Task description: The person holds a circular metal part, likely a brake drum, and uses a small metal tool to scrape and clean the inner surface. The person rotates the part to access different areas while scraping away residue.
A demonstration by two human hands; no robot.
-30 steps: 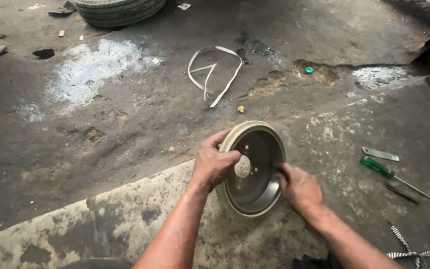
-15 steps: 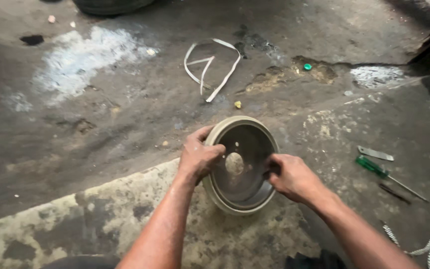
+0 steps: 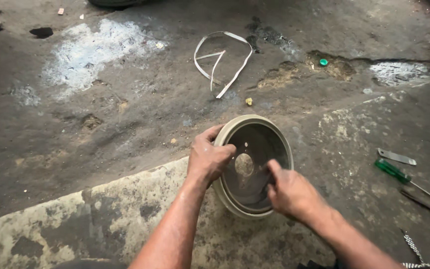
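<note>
The round metal drum with a pale rim and dark inside [image 3: 254,164] stands tilted on the concrete floor [image 3: 100,129], near its lower middle part, just where the dark ground meets a lighter, stained slab. The left hand [image 3: 207,158] grips the rim on its left side, fingers curled over the edge. The right hand [image 3: 289,192] holds the lower right rim, with the fingers reaching into the dark inside.

I think the drum can slip or roll off its edge, because it rests on a narrow part of the rim and the floor is uneven and dusty. Fingers inside the bowl could also be pinched if it drops flat.

To the right lie a green-handled screwdriver [image 3: 393,171] and a small flat metal strip [image 3: 396,157]; a bent white strap [image 3: 222,62] lies further up.

Compared with half a second ago, the drum is almost in the same place, but the right hand has moved lower on the rim.
</note>
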